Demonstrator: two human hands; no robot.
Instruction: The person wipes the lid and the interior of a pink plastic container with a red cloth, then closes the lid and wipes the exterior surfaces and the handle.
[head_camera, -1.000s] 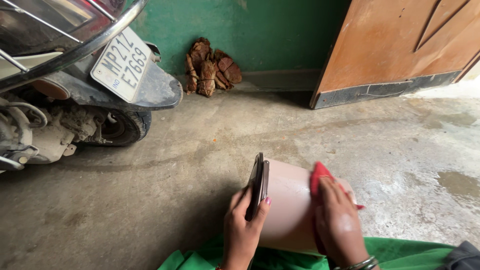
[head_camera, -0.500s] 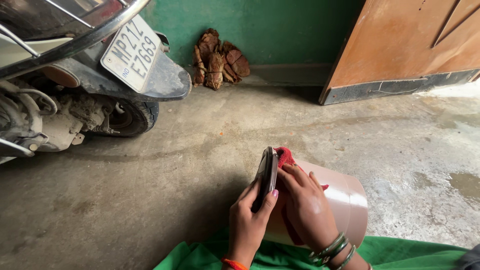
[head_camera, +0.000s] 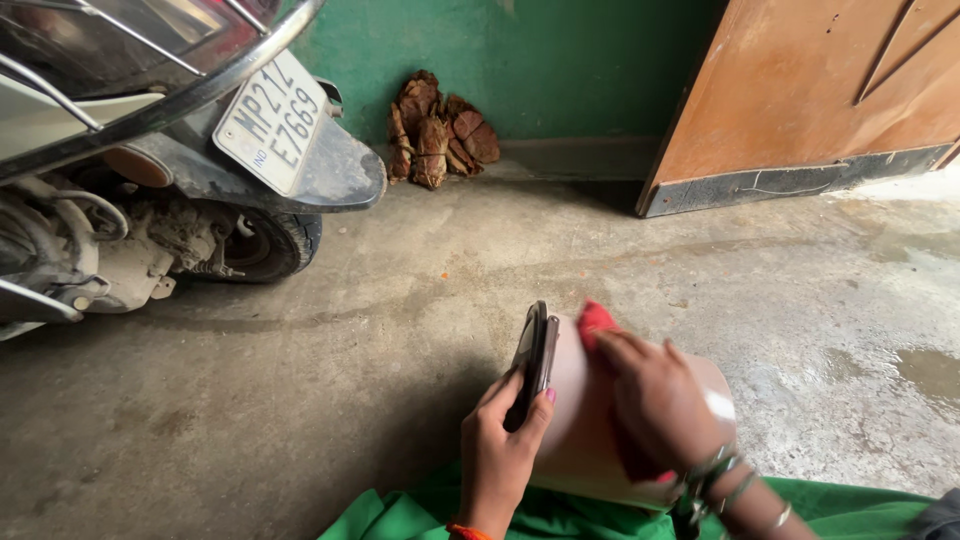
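The pale beige, smooth-sided cylindrical vessel (head_camera: 575, 420) lay on its side across the person's lap, at about six o'clock in the head view, resting on green cloth (head_camera: 560, 515). Its dark rim (head_camera: 536, 352) faced nine o'clock, toward the grey concrete floor (head_camera: 300, 400).

The left hand (head_camera: 505, 450) was closed on that rim, thumb on the outer wall and fingers curled over the edge. The right hand (head_camera: 660, 405) lay flat on the upper side, fingers together and pressing a small red cloth (head_camera: 594, 320) against the wall near the rim.

Judging by the sheen and the even curve, the vessel looked rigid and probably slick, likely glazed or metal; which one could not be told. It seemed light enough for one hand to steady. On its side it would tend to roll, so the rim was the sound place to hold, as the bare wall offered little purchase. The red cloth looked soft and limp.

Its surface was plain and unmarked, with a bright highlight toward three o'clock.

At ten o'clock stood the rear of a scooter (head_camera: 150, 150). At twelve o'clock, brown dried husks (head_camera: 435, 130) lay against a green wall (head_camera: 520, 50). At two o'clock was an orange-brown wooden door (head_camera: 820, 80).
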